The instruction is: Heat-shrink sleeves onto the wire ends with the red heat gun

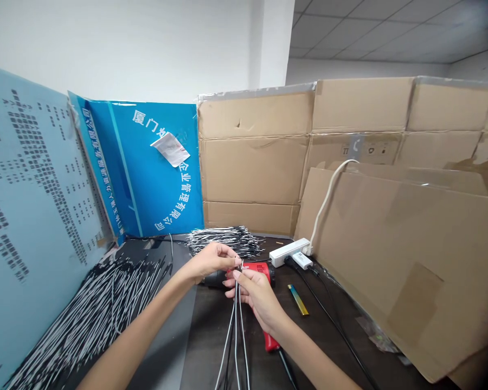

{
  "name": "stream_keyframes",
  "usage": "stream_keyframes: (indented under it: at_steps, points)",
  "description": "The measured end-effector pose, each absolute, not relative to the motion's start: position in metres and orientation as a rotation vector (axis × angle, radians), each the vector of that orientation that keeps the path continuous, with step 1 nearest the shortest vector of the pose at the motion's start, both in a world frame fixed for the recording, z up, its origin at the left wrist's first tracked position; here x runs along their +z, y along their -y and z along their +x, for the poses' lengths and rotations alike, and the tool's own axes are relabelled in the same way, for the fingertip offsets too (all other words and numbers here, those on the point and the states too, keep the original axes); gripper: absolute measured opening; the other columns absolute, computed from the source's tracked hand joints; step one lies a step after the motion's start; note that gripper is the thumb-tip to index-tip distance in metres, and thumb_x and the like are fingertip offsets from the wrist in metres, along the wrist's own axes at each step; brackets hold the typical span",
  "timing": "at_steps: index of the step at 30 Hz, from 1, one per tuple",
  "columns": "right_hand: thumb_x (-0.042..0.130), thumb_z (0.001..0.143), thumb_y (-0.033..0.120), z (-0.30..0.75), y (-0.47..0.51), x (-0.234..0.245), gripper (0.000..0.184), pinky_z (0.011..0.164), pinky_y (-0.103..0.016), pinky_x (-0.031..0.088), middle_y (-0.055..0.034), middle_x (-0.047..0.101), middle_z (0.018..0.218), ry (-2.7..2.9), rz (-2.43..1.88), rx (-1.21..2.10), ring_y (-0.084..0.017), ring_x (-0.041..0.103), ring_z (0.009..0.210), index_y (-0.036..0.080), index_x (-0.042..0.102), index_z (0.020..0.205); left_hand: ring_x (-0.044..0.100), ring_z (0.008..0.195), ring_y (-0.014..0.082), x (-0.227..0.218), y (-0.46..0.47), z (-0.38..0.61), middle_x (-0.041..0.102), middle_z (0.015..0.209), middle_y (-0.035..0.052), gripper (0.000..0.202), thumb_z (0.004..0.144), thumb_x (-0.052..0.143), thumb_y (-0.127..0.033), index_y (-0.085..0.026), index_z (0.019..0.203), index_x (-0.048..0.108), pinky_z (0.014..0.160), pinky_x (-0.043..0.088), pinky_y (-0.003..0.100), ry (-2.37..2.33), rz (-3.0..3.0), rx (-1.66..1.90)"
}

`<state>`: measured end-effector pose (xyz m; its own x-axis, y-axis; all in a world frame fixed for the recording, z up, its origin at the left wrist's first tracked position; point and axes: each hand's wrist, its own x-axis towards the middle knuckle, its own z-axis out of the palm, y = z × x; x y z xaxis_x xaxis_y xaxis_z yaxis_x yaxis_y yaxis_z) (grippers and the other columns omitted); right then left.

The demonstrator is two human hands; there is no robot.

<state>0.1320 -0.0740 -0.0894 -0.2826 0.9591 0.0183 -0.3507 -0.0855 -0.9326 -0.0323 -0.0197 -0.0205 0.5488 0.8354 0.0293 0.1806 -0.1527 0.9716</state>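
Wires (235, 330): smooth plastic sheathing. Heat gun (260, 269): glossy red plastic. Power strip (288, 252): smooth white plastic. Boxes (252, 168): matt, rough brown corrugated cardboard. Sign (162, 184): glossy blue sheet.

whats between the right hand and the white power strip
In the head view, a red heat gun lies between the right hand and the white power strip.

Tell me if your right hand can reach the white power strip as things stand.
Probably yes: the right hand is near the white power strip, with only the red power tool between, but it's pinching thin wires.
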Motion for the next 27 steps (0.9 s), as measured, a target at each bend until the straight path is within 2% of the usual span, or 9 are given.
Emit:
stream_keyframes:
  at_steps: [3,5,11,14,17,21,27]
  points:
    - [0.073,0.081,0.059,0.133,0.073,-0.089,0.049,0.066,-0.027,0.051,-0.0117,0.077,0.092,1.111,-0.79,1.588,-0.019,0.073,0.07,0.013,0.072,0.098,0.062,0.064,0.0151,-0.025,0.019,-0.03,0.068,0.071,0.0042,0.041,0.072,0.081,-0.041,-0.013,0.1,0.07,0.061,0.046,0.024,-0.884,1.63,0.783]
    - [0.074,0.08,0.059,0.133,0.072,-0.089,0.049,0.065,-0.027,0.051,-0.0114,0.077,0.091,1.107,-0.786,1.583,-0.019,0.073,0.068,0.013,0.072,0.098,0.064,0.064,0.0154,-0.028,0.019,-0.028,0.069,0.071,0.0033,0.045,0.072,0.082,-0.04,-0.015,0.106,0.067,0.061,0.047,0.024,-0.887,1.629,0.826]
    - [0.073,0.082,0.057,0.134,0.069,-0.092,0.047,0.062,-0.024,0.051,-0.0108,0.077,0.091,1.082,-0.775,1.576,-0.018,0.074,0.069,0.013,0.073,0.099,0.063,0.061,0.0139,-0.029,0.019,-0.026,0.071,0.071,0.0044,0.042,0.072,0.082,-0.042,-0.014,0.101,0.07,0.061,0.048,0.023,-0.959,1.591,0.855]
    - [0.072,0.083,0.056,0.134,0.069,-0.093,0.047,0.061,-0.024,0.051,-0.0107,0.077,0.091,1.081,-0.771,1.567,-0.017,0.073,0.068,0.013,0.073,0.102,0.063,0.065,0.0129,-0.028,0.018,-0.027,0.071,0.076,0.0049,0.037,0.075,0.079,-0.047,-0.014,0.09,0.072,0.062,0.048,0.022,-0.998,1.529,0.863]
    - [0.075,0.082,0.053,0.135,0.069,-0.089,0.045,0.058,-0.023,0.05,-0.0106,0.077,0.089,1.065,-0.789,1.582,-0.017,0.073,0.065,0.013,0.073,0.101,0.061,0.063,0.0123,-0.029,0.016,-0.028,0.069,0.072,0.0044,0.038,0.074,0.079,-0.05,-0.012,0.079,0.072,0.061,0.047,0.022,-0.984,1.513,0.835]
    - [0.075,0.083,0.051,0.137,0.07,-0.083,0.043,0.056,-0.021,0.048,-0.0112,0.077,0.089,1.065,-0.799,1.586,-0.016,0.073,0.065,0.012,0.073,0.099,0.061,0.062,0.0133,-0.031,0.016,-0.03,0.067,0.069,0.0045,0.038,0.071,0.081,-0.048,-0.011,0.08,0.074,0.063,0.048,0.024,-0.94,1.534,0.804]
    - [0.074,0.082,0.056,0.137,0.072,-0.082,0.049,0.059,-0.023,0.049,-0.012,0.077,0.093,1.134,-0.815,1.546,-0.018,0.074,0.07,0.012,0.075,0.104,0.063,0.066,0.0142,-0.026,0.018,-0.033,0.068,0.072,0.006,0.039,0.07,0.082,-0.048,-0.011,0.079,0.074,0.066,0.049,0.025,-0.929,1.508,0.763]
